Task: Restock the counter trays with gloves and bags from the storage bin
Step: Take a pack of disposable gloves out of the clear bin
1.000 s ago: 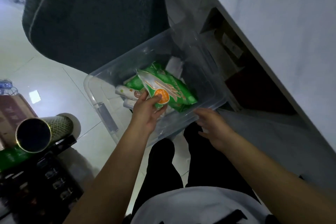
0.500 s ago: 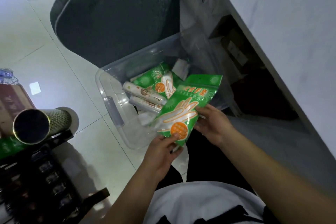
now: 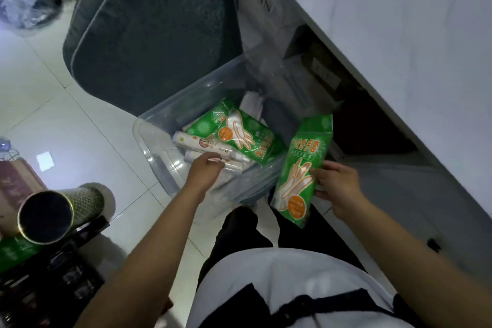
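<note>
Head view. I look down over my own white-shirted torso and dark trousers onto a pale tiled floor [image 3: 87, 125].

1. Storage bin. The clear plastic storage bin [image 3: 157, 141] stands on the floor in front of my legs, just beside the open underside of the white counter [image 3: 399, 34] at right. A dark grey cushion [image 3: 159, 29] lies behind the bin.

2. Bin contents. One green glove pack [image 3: 239, 133] lies flat inside, printed with a white hand outline and an orange disc. Beside it, toward the left wall, lie white bag rolls [image 3: 202, 144], stacked side by side. Some white items sit at the far end; I cannot identify them.

3. Right hand. My right hand [image 3: 338, 189] grasps a second green glove pack [image 3: 300, 173] outside the bin, near its right front corner. Fingers are closed on the pack's right edge, thumb on the printed face. The pack hangs roughly upright, top edge raised toward the counter, bottom edge above my right thigh.

4. Left hand. My left hand [image 3: 205, 170] is inside the bin, over the near end of the bag rolls. Fingers are curled downward and touch the rolls; I cannot tell whether they have closed on one.

5. Periphery. At far left a metal cylinder [image 3: 56, 213] lies on its side atop a dark rack [image 3: 53, 274].
</note>
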A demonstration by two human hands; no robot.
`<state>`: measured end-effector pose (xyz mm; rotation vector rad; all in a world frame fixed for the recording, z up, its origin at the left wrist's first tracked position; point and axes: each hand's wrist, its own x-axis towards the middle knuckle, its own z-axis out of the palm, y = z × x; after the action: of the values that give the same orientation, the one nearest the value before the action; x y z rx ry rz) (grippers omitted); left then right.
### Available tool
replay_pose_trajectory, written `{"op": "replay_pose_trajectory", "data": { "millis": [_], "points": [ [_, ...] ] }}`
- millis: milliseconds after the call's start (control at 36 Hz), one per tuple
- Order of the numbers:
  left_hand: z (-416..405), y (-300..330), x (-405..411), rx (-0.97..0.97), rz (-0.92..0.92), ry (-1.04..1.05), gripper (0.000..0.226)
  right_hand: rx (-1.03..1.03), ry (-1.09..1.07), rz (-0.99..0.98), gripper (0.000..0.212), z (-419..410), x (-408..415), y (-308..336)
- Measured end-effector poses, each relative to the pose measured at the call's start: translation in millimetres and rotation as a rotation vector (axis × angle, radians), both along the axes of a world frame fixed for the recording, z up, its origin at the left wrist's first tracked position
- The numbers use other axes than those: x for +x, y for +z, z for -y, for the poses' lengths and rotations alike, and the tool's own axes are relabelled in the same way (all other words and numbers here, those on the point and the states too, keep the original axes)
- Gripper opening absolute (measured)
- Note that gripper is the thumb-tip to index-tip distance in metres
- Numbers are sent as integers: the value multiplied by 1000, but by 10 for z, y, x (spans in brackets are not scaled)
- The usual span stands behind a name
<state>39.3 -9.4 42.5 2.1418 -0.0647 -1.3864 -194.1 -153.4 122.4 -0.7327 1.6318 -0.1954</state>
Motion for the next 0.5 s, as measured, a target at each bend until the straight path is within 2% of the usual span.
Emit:
{"op": "replay_pose_trajectory", "data": {
  "millis": [83,194,333,417,500],
  "points": [
    [288,-251,164,7,106,-155,30,-21,-45,-51,21,-111,-113,-38],
    [684,-578,215,50,186,-531,47,-63,-46,-130,17,-157,-253,-205],
    [1155,-937,123,55,328,-946,52,-197,19,-258,14,-205,-418,-431],
    [1385,-1127,31,82,363,-1089,57,-284,50,-314,7,-311,-488,-457],
    [1561,-1279,-78,56,386,-1201,48,-331,116,-367,8,-450,-551,-402]
  ]
}}
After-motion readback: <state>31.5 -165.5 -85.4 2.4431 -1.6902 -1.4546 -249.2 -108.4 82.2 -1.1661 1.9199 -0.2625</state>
